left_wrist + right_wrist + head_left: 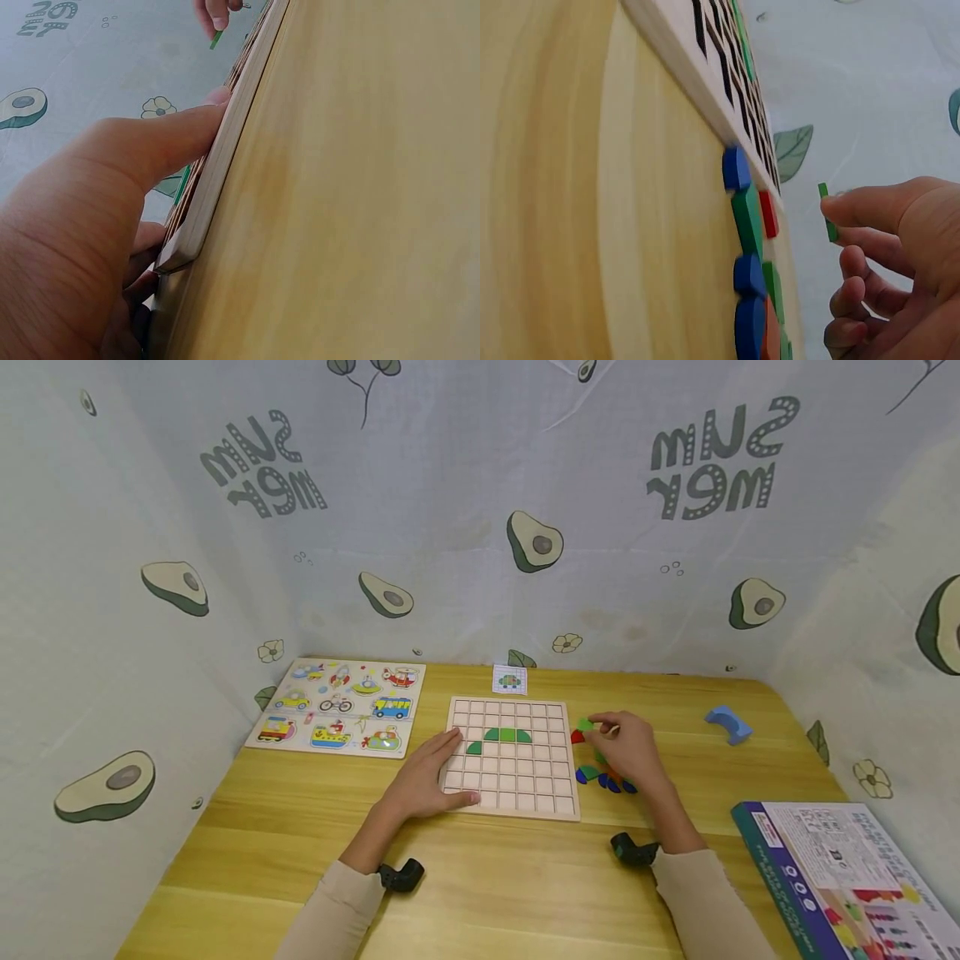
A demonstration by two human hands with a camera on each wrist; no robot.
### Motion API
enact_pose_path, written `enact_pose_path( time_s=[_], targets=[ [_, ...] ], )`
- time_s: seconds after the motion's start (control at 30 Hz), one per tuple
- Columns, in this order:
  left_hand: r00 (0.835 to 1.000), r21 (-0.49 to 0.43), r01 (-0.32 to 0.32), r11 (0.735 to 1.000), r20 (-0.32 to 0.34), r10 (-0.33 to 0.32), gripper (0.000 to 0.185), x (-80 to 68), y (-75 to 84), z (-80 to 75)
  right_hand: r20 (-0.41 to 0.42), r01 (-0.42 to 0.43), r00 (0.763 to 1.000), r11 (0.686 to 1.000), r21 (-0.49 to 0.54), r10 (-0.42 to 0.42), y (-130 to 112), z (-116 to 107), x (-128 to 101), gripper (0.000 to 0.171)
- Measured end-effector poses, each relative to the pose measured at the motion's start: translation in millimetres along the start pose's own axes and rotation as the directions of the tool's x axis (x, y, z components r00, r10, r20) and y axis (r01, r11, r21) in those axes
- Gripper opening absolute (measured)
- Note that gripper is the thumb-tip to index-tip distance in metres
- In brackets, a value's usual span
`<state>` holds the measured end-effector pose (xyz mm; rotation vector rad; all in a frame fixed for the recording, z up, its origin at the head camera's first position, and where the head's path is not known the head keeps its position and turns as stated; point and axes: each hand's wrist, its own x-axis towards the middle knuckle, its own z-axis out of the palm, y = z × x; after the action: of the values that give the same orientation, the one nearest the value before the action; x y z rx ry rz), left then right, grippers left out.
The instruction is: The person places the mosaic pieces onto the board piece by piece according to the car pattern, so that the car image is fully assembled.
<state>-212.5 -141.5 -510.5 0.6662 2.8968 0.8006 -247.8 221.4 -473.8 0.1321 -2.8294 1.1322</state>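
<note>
A wooden grid board [525, 777] lies on the table. Set in its cells are a light green square [507, 735] and dark green rounded pieces [523, 737] on either side, plus another rounded green piece [474, 748] lower left. My left hand [426, 775] rests along the board's left edge, its fingers extended and the thumb on the front rim. Above the table, right of the board, my right hand [628, 750] pinches a thin green piece [829, 217] between thumb and index finger. Near that hand lie a red piece [577, 737] and several blue pieces [612, 785], with green and orange ones among them.
Behind the board is a small pattern card [510, 680]. A vehicle puzzle [337, 708] lies at the back left. To the right are a blue arched block [728, 724] and a printed box [832, 860]. Patterned cloth [465, 527] hangs around the table.
</note>
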Motion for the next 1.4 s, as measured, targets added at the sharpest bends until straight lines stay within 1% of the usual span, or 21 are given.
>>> enact_pose_path(
  time_s=[0.13, 0.37, 0.5, 0.63, 0.83, 0.97, 1.13, 1.4],
  targets=[
    [1.0, 0.001, -0.001, 1.0, -0.001, 0.001, 0.108, 0.2, -0.4, -0.1, 0.016, 0.027, 0.999, 0.999, 0.026, -0.028, -9.0, 9.0, 0.6, 0.032],
    [1.0, -0.001, 0.0, 1.0, -0.005, 0.0, 0.108, -0.1, -0.3, -1.0, 0.037, 0.078, 0.996, 0.996, 0.039, -0.079, -31.4, 25.8, 1.6, 0.029],
    [1.0, -0.011, -0.001, 1.0, -0.016, 0.001, 0.107, -0.4, -0.2, -2.2, 0.072, 0.077, 0.994, 0.994, 0.074, -0.082, -45.0, 38.4, 2.0, 0.029],
    [1.0, -0.015, 0.007, 1.0, -0.013, -0.007, 0.108, 0.6, -0.1, -2.0, 0.11, 0.082, 0.99, 0.992, 0.095, -0.093, -55.3, 52.2, 2.7, 0.028],
    [1.0, -0.005, 0.008, 1.0, -0.011, -0.008, 0.108, 1.7, -0.1, -0.5, 0.144, 0.083, 0.985, 0.991, 0.104, -0.098, -63.1, 69.9, 4.2, 0.027],
    [1.0, -0.004, 0.012, 1.0, -0.015, -0.012, 0.108, 1.3, 0.0, -0.3, 0.173, 0.064, 0.981, 0.99, 0.128, -0.086, -71.1, 76.8, 3.9, 0.027],
    [1.0, -0.007, 0.011, 1.0, -0.025, -0.012, 0.107, 1.3, 0.6, 0.2, 0.203, 0.061, 0.975, 0.991, 0.118, -0.085, -79.0, 85.5, 4.6, 0.027],
    [1.0, -0.006, 0.015, 1.0, -0.018, -0.015, 0.107, 0.5, 1.2, -0.9, 0.2, 0.078, 0.975, 0.992, 0.099, -0.096, -84.3, 94.7, 6.1, 0.024]
  ],
)
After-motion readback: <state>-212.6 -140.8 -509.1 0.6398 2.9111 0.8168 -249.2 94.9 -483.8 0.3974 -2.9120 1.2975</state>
